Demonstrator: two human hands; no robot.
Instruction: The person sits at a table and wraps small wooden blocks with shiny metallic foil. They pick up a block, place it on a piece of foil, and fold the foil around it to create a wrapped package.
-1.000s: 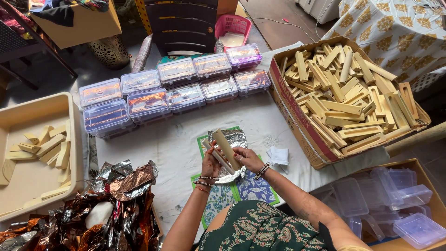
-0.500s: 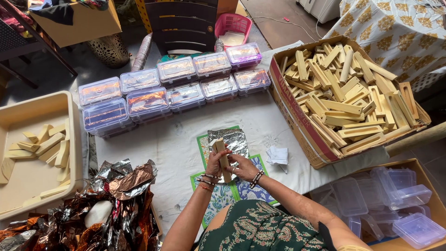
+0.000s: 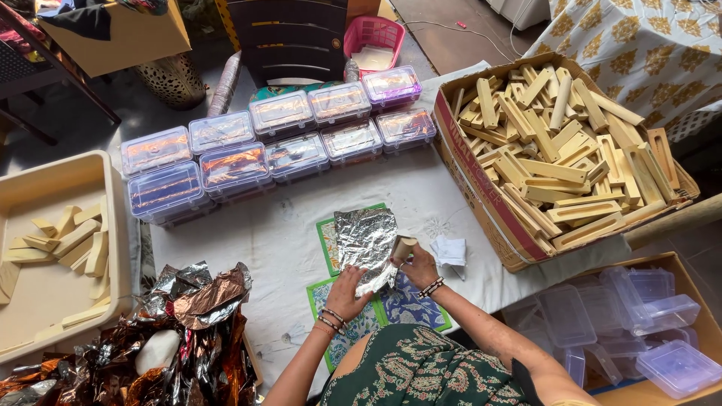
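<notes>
Wooden block (image 3: 404, 246), pale and short, sticks out of a crinkled silver foil sheet (image 3: 364, 244) in front of the person, on the white cloth (image 3: 248, 248) that covers the work surface. The right hand (image 3: 421, 265) pinches the bare end of the block between its fingertips. The left hand (image 3: 347, 292) presses flat on the foil's lower edge, fingers spread, holding it over the green patterned mats (image 3: 406, 308).

Just right of the right hand lies a small folded white paper (image 3: 453, 250). Beyond it an open cardboard box (image 3: 481, 195) is heaped with more such blocks. Two rows of lidded clear plastic containers (image 3: 278, 143) stand at the far side of the cloth, well apart from the hands. At the left a beige tray (image 3: 45, 301) holds a few blocks, and a pile of copper and silver foil (image 3: 188, 301) sits near the left elbow. Empty clear containers (image 3: 647, 316) fill a box at lower right.
</notes>
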